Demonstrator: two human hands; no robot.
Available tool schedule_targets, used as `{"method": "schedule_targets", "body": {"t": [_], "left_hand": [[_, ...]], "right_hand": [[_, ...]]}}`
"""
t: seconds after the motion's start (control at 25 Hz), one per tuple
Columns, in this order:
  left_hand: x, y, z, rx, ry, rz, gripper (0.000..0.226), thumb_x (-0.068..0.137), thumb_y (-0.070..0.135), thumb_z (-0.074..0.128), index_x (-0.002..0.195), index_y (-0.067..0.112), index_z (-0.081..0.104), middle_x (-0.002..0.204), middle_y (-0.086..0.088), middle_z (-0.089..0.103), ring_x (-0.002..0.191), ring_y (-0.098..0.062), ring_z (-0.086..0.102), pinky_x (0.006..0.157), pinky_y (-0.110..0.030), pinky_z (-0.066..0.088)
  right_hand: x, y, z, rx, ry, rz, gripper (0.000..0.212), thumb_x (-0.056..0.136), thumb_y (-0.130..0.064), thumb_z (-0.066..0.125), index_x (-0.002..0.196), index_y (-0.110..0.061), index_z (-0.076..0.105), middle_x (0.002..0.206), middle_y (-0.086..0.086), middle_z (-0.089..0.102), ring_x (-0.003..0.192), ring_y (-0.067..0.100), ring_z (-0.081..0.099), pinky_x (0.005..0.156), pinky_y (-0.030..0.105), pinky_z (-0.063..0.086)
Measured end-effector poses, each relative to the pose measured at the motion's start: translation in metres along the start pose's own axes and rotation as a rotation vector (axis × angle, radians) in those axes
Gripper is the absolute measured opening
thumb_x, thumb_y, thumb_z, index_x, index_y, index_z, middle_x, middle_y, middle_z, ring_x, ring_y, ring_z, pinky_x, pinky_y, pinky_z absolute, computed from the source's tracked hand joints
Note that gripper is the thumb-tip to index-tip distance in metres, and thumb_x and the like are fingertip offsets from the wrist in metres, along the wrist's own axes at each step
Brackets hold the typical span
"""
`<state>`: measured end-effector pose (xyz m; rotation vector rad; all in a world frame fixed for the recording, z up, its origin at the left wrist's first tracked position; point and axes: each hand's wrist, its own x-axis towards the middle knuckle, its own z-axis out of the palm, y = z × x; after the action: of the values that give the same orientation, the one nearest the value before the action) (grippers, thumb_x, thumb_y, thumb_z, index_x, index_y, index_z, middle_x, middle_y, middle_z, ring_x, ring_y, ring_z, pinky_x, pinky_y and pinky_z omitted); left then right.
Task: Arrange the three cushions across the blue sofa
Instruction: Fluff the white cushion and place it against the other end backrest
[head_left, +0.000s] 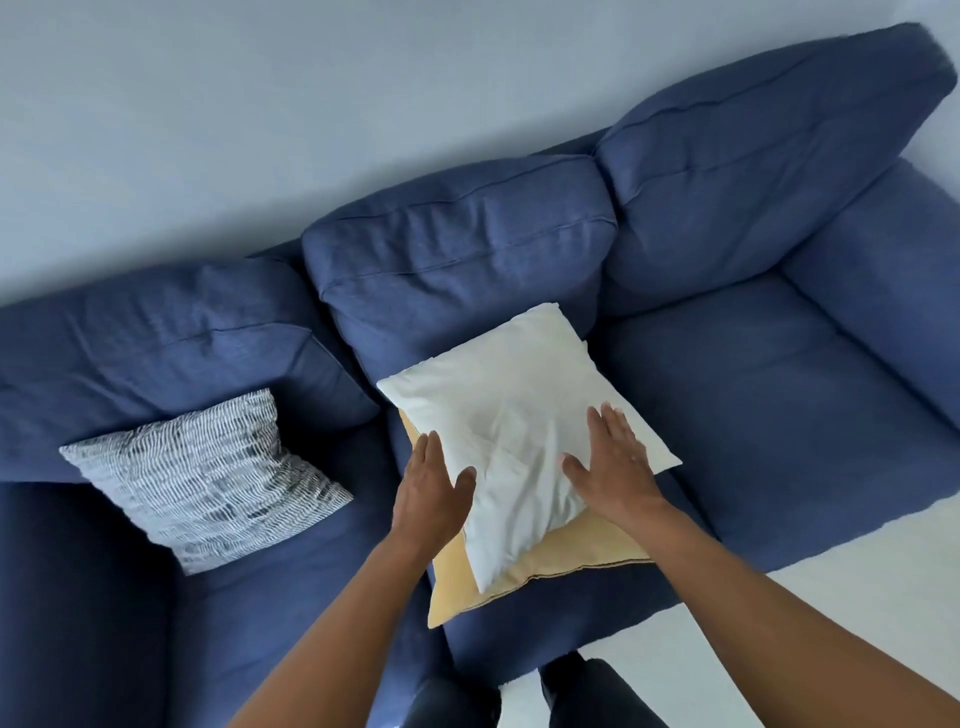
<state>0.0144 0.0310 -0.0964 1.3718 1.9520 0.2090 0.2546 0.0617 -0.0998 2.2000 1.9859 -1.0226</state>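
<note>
A white cushion (511, 415) lies flat on top of a yellow cushion (566, 564) on the middle seat of the blue sofa (769, 374). A grey-and-white patterned cushion (208, 478) leans on the left seat against the backrest. My left hand (431, 488) rests at the white cushion's left edge, fingers spread. My right hand (610, 462) lies flat on the white cushion's right half, fingers apart. Neither hand grips anything.
The sofa's right seat (753, 415) holds nothing. A pale wall (260, 130) stands behind the sofa. Light floor (831, 597) shows at the lower right, and my dark-clothed legs (571, 696) stand at the sofa's front edge.
</note>
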Motion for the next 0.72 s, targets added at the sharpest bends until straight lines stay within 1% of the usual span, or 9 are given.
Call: {"method": "schedule_targets", "body": {"t": [0.08, 0.16, 0.24, 0.32, 0.4, 0.48, 0.56, 0.64, 0.72], "left_hand": [[0.005, -0.003, 0.004, -0.002, 0.000, -0.033, 0.078, 0.105, 0.039, 0.056, 0.166, 0.006, 0.021, 0.176, -0.009, 0.023, 0.162, -0.024, 0.021, 0.124, -0.041, 0.030], [0.015, -0.006, 0.008, -0.019, 0.019, -0.066, 0.069, 0.103, 0.037, 0.059, 0.159, 0.006, 0.033, 0.166, -0.010, 0.038, 0.153, -0.027, 0.036, 0.108, -0.035, 0.039], [0.026, -0.011, 0.011, -0.057, 0.024, -0.100, 0.061, 0.101, 0.036, 0.061, 0.153, 0.010, 0.042, 0.154, -0.009, 0.049, 0.144, -0.028, 0.047, 0.095, -0.029, 0.034], [0.044, -0.021, 0.017, -0.126, 0.016, -0.138, 0.052, 0.099, 0.037, 0.063, 0.145, 0.017, 0.050, 0.137, -0.002, 0.056, 0.133, -0.028, 0.056, 0.091, -0.032, 0.039], [0.060, -0.028, 0.025, -0.207, 0.010, -0.199, 0.049, 0.097, 0.041, 0.064, 0.139, 0.019, 0.054, 0.135, 0.001, 0.061, 0.124, -0.026, 0.060, 0.089, -0.035, 0.043], [0.073, -0.034, 0.034, -0.301, -0.015, -0.301, 0.054, 0.095, 0.046, 0.065, 0.141, 0.018, 0.055, 0.134, 0.001, 0.065, 0.117, -0.024, 0.062, 0.088, -0.035, 0.045], [0.081, -0.038, 0.038, -0.480, -0.067, -0.427, 0.059, 0.093, 0.047, 0.067, 0.140, 0.014, 0.057, 0.128, 0.000, 0.068, 0.108, -0.021, 0.063, 0.086, -0.035, 0.046], [0.088, -0.037, 0.041, -0.704, -0.155, -0.547, 0.059, 0.088, 0.043, 0.073, 0.136, 0.011, 0.061, 0.124, -0.002, 0.071, 0.108, -0.022, 0.067, 0.091, -0.042, 0.054], [0.091, -0.033, 0.041, -0.803, -0.189, -0.563, 0.056, 0.079, 0.039, 0.077, 0.128, 0.015, 0.067, 0.127, -0.008, 0.075, 0.118, -0.029, 0.069, 0.105, -0.052, 0.057]], "right_hand": [[0.019, -0.002, 0.001, 0.012, 0.000, -0.004, 0.081, 0.105, -0.043, 0.052, 0.166, -0.007, 0.012, 0.176, 0.013, 0.004, 0.162, 0.027, -0.001, 0.127, 0.047, 0.015], [0.039, -0.005, 0.002, 0.037, -0.023, 0.000, 0.081, 0.105, -0.044, 0.052, 0.166, -0.008, 0.012, 0.176, 0.012, 0.004, 0.162, 0.027, 0.000, 0.127, 0.047, 0.015], [0.053, -0.005, 0.004, 0.077, -0.020, 0.007, 0.082, 0.104, -0.043, 0.053, 0.165, -0.007, 0.013, 0.176, 0.013, 0.005, 0.162, 0.027, 0.001, 0.127, 0.046, 0.014], [0.074, -0.001, 0.008, 0.113, 0.006, 0.027, 0.082, 0.102, -0.043, 0.056, 0.164, -0.007, 0.017, 0.175, 0.014, 0.009, 0.162, 0.027, 0.003, 0.128, 0.045, 0.015], [0.101, 0.009, 0.006, 0.159, 0.037, 0.046, 0.075, 0.099, -0.043, 0.060, 0.158, -0.006, 0.032, 0.171, 0.017, 0.023, 0.160, 0.031, 0.012, 0.126, 0.050, 0.020], [0.126, 0.020, 0.006, 0.217, 0.073, 0.107, 0.066, 0.094, -0.048, 0.063, 0.141, -0.005, 0.047, 0.160, 0.019, 0.040, 0.153, 0.036, 0.029, 0.118, 0.057, 0.031], [0.139, 0.029, 0.006, 0.353, 0.056, 0.220, 0.077, 0.088, -0.061, 0.064, 0.141, -0.008, 0.047, 0.154, 0.013, 0.048, 0.142, 0.033, 0.044, 0.107, 0.048, 0.040], [0.138, 0.033, 0.009, 0.496, -0.041, 0.342, 0.101, 0.079, -0.078, 0.062, 0.152, -0.013, 0.038, 0.153, 0.006, 0.050, 0.131, 0.027, 0.052, 0.094, 0.039, 0.039], [0.132, 0.033, 0.010, 0.560, -0.116, 0.379, 0.120, 0.067, -0.089, 0.062, 0.159, -0.018, 0.032, 0.156, 0.002, 0.048, 0.134, 0.028, 0.053, 0.097, 0.040, 0.043]]}}
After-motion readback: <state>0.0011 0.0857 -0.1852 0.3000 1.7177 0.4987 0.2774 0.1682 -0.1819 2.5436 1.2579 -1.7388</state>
